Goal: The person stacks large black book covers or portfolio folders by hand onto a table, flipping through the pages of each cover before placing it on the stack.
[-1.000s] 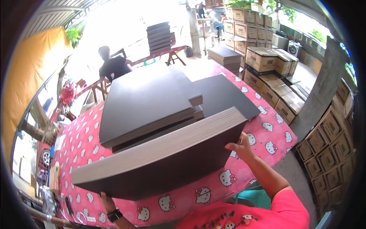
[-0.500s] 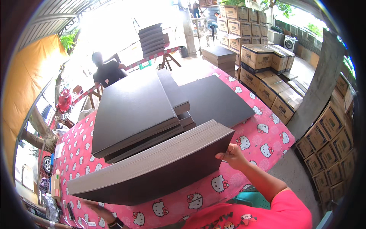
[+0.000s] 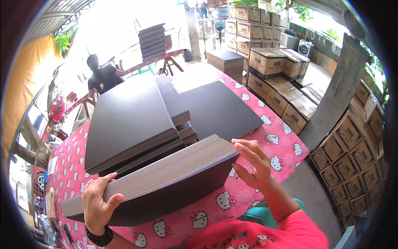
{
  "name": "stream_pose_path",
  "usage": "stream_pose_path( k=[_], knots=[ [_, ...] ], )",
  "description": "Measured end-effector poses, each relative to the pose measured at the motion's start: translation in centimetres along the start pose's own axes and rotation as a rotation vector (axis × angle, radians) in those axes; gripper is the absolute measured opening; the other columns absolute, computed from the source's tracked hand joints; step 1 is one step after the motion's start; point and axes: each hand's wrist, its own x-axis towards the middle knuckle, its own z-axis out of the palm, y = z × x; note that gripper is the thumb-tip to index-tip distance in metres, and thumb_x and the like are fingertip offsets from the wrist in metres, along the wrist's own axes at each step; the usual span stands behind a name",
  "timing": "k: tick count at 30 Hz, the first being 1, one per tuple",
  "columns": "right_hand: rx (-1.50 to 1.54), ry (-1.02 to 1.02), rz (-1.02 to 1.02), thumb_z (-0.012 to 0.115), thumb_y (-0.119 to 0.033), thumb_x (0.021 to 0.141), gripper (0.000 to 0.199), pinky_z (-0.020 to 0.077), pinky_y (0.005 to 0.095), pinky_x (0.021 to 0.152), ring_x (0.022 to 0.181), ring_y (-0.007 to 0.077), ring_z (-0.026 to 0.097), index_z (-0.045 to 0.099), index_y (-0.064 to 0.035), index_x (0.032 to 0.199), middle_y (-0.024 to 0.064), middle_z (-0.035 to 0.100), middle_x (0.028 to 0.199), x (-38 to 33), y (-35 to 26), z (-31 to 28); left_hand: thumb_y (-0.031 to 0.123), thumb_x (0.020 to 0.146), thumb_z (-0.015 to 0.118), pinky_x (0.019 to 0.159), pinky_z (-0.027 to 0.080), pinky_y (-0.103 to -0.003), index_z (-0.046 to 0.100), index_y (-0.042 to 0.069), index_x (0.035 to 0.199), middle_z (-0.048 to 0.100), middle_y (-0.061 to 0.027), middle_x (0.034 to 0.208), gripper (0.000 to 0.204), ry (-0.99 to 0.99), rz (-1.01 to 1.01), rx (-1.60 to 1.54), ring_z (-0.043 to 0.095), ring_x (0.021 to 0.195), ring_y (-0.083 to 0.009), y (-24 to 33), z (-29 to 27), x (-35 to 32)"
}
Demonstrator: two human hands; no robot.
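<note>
Dark grey board, cut in thin sheets and packed into one thick bundle (image 3: pixel 157 182), stands on its long edge along the near edge of the table (image 3: pixel 286 145), tilted slightly so that its pale layered edge faces up. The left hand (image 3: pixel 98 201) clasps the bundle's left end, fingers curled over the top edge and thumb pressed on the near face. The right hand (image 3: pixel 253 162) is flat against the right end, fingers spread and straight, not wrapped around anything. One pink cloth with a cartoon cat print (image 3: pixel 207 207) covers the table. Behind the bundle, toward the middle of the table, lie two more heaps of the same board: one tall stack (image 3: pixel 128 120) whose layers step out to the right, and one thin flat layer (image 3: pixel 219 108) reaching toward the right edge. Past the far edge, one person in a dark shirt (image 3: pixel 103 76) stands with their back turned. Further back, one pile of boards (image 3: pixel 152 39) rests on a trestle and another (image 3: pixel 226 60) sits low on the floor. Brown cartons (image 3: pixel 273 62) are stacked in many rows beyond the right edge, too many to count, beside one grey concrete pillar (image 3: pixel 336 91).
</note>
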Motion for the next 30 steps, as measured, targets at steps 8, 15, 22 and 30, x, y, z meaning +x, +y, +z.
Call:
stream_pose_path(
  k=[8, 15, 22, 30],
  knots=[
    [0.289, 0.115, 0.357, 0.064, -0.005, 0.078, 0.051, 0.0466, 0.0335, 0.083, 0.098, 0.023, 0.056, 0.048, 0.0049, 0.126, 0.0184, 0.053, 0.117, -1.4, -2.9, 0.2, 0.076, 0.071, 0.047, 0.083, 0.039, -0.04, 0.062, 0.002, 0.102, 0.063, -0.0149, 0.083, 0.082, 0.043, 0.013, 0.0, 0.057, 0.079, -0.0312, -0.2, 0.3, 0.0],
    [0.318, 0.033, 0.458, 0.064, -0.005, 0.079, 0.054, 0.0441, 0.0313, 0.088, 0.105, 0.0203, 0.05, 0.046, 0.0034, 0.13, 0.014, 0.046, 0.118, -1.4, -3.4, 0.2, 0.075, 0.071, 0.047, 0.082, 0.039, -0.039, 0.062, 0.001, 0.1, 0.063, -0.0155, 0.083, 0.082, 0.077, 0.006, -0.005, 0.057, 0.079, -0.0312, -0.3, 0.5, -0.3],
    [0.368, 0.082, 0.404, 0.063, -0.002, 0.077, 0.055, 0.0432, 0.0317, 0.088, 0.106, 0.0189, 0.047, 0.047, 0.0029, 0.129, 0.012, 0.048, 0.118, -2.5, -3.2, 0.1, 0.076, 0.071, 0.047, 0.082, 0.04, -0.04, 0.063, 0.001, 0.1, 0.063, -0.0144, 0.081, 0.082, 0.096, 0.015, 0.016, 0.058, 0.077, -0.0302, -0.2, 0.4, -0.6],
    [0.577, 0.023, 0.577, 0.065, -0.012, 0.073, 0.064, 0.0301, 0.0263, 0.085, 0.091, 0.0147, 0.036, 0.045, 0.0044, 0.131, 0.0037, 0.04, 0.097, -1.5, -3.5, -0.5, 0.077, 0.071, 0.047, 0.081, 0.04, -0.039, 0.063, 0.001, 0.101, 0.064, -0.0133, 0.081, 0.083, 0.099, 0.01, 0.004, 0.058, 0.077, -0.0294, -0.1, 0.5, -0.6]
  ],
)
